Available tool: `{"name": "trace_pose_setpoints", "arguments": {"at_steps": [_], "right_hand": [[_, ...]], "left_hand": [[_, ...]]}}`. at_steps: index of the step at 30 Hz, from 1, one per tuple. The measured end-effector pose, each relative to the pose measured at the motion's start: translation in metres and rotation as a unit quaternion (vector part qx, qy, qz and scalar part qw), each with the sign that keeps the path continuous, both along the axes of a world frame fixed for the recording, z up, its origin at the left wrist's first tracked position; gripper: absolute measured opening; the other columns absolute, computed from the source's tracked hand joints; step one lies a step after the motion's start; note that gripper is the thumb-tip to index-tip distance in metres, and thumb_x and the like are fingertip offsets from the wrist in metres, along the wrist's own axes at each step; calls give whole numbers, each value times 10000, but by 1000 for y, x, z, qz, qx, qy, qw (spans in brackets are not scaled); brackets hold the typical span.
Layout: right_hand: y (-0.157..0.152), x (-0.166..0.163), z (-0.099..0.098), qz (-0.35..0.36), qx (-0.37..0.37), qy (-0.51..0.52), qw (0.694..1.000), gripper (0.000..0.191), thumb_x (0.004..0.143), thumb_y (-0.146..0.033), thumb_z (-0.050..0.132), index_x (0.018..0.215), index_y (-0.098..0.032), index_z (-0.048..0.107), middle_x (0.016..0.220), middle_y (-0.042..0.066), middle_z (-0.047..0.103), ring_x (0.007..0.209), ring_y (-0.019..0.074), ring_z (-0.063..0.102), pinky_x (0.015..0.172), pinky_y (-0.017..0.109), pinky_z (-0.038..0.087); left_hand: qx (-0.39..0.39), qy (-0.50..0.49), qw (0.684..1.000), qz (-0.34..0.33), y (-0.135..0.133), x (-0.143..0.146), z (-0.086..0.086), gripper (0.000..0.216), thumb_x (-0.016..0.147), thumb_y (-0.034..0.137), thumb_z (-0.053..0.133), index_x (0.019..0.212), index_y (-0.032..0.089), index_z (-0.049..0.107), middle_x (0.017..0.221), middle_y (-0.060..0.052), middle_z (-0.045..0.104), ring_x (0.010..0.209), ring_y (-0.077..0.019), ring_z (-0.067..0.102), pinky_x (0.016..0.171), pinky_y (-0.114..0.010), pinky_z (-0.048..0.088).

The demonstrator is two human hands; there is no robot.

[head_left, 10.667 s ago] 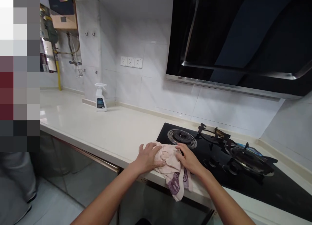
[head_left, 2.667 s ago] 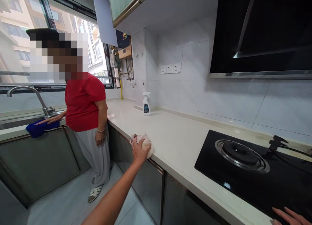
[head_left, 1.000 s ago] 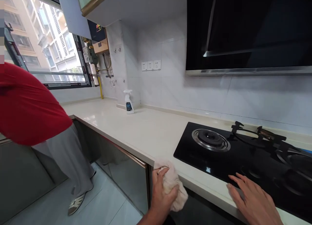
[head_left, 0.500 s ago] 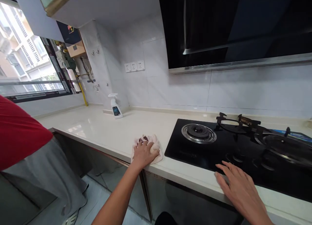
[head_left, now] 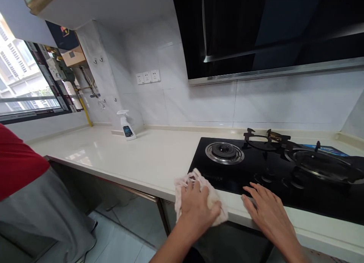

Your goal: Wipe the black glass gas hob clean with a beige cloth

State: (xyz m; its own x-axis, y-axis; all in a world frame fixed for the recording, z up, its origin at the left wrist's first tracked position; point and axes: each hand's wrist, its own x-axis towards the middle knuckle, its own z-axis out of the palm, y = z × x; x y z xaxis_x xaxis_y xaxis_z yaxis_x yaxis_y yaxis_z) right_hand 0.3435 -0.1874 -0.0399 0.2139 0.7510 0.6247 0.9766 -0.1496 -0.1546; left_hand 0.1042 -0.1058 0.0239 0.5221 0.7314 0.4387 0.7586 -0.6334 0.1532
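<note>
My left hand [head_left: 196, 206] is closed over a pale pink cloth [head_left: 180, 194] at the counter's front edge. Part of the cloth overlaps the near left corner of the black gas stove [head_left: 196, 156], and part hangs past the edge. My right hand [head_left: 267, 211] lies with fingers stretched on the stove's front rim and the white counter [head_left: 150, 153], holding nothing. A ring burner [head_left: 224, 152] sits bare on the stove's left side.
A white spray bottle [head_left: 127, 126] stands at the back left. Pan supports [head_left: 261, 141] and another burner lie on the stove's right. A dark range hood [head_left: 256, 35] hangs above. At the far left stands a person in a red top [head_left: 19, 160].
My left hand has drawn the cloth rightward and nearer, from the counter to the stove's corner. My right hand stays about where it was. The camera view has turned slightly right.
</note>
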Motion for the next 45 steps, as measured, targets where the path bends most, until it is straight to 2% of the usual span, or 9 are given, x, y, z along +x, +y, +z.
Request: {"name": "trace_pose_setpoints", "arguments": {"at_steps": [12, 17, 19, 22, 24, 31, 38, 41, 45], "right_hand": [[6, 11, -4, 33, 2, 80, 996, 553, 1063, -550, 272, 1246, -264, 710, 1378, 90, 654, 1321, 303, 561, 1093, 549, 431], [4, -6, 17, 84, 82, 188, 975, 524, 1057, -555, 296, 1198, -279, 720, 1393, 92, 634, 1333, 290, 549, 1132, 549, 420], [4, -24, 24, 134, 79, 174, 972, 477, 1063, -521, 326, 1249, -288, 698, 1447, 94, 595, 1383, 285, 506, 1170, 538, 391], [8, -54, 32, 177, -4, 114, 978, 428, 1030, -496, 467, 1382, -306, 618, 1572, 82, 483, 1466, 303, 406, 1199, 535, 355], [15, -72, 37, 166, -56, 73, 982, 522, 956, -483, 608, 1438, -288, 567, 1598, 100, 448, 1465, 347, 380, 1185, 560, 342], [58, -114, 53, 187, -90, 34, 978, 259, 878, -263, 612, 1137, -257, 626, 1224, 71, 620, 1072, 281, 522, 914, 425, 408], [98, -119, 92, 144, 3, 72, 987, 275, 919, -228, 542, 1181, -218, 622, 1205, 88, 600, 1105, 273, 494, 948, 424, 380], [116, -127, 103, 151, -68, 67, 984, 557, 923, -318, 603, 1469, -299, 496, 1487, 112, 485, 1283, 345, 448, 1046, 529, 347], [128, -136, 92, 182, -184, 63, 964, 563, 895, -562, 642, 1407, -337, 576, 1566, 120, 435, 1374, 430, 399, 1085, 653, 287]], "left_hand": [[-8, -51, 979, -199, -13, 46, -19, 572, 764, 599, 788, 1199, 243, 683, 1242, -182, 622, 1228, -436, 515, 1063, -668, 351], [-136, -116, 943, -281, 3, 43, -12, 987, 619, 609, 903, 1450, 247, 512, 1373, -161, 592, 1276, -397, 520, 1110, -623, 371], [-214, -190, 909, -302, 16, 33, -6, 908, 702, 537, 859, 1469, 237, 476, 1395, -147, 587, 1269, -337, 556, 1109, -537, 426], [-238, -314, 882, -259, 44, 7, 6, 529, 919, 392, 608, 1413, 230, 509, 1380, -132, 593, 1240, -247, 602, 1059, -411, 488], [-168, -347, 904, -183, 68, -14, 12, 392, 951, 367, 523, 1314, 230, 579, 1335, -126, 608, 1250, -246, 590, 1076, -415, 472], [-71, -168, 983, 4, 126, -61, -4, 292, 954, 380, 513, 1159, 257, 680, 1216, -102, 690, 1183, -294, 628, 1057, -488, 461], [-49, -170, 984, -2, 140, -62, -23, 437, 1028, 446, 305, 1104, 232, 679, 1111, -104, 720, 1110, -284, 666, 1003, -462, 499], [-51, -194, 980, -10, 146, -65, -25, 451, 1023, 470, 302, 1124, 234, 673, 1128, -103, 728, 1115, -282, 672, 1011, -461, 502], [-76, -224, 971, -19, 152, -68, -26, 472, 1015, 513, 301, 1153, 236, 658, 1183, -98, 727, 1147, -268, 667, 1028, -447, 499]]}}
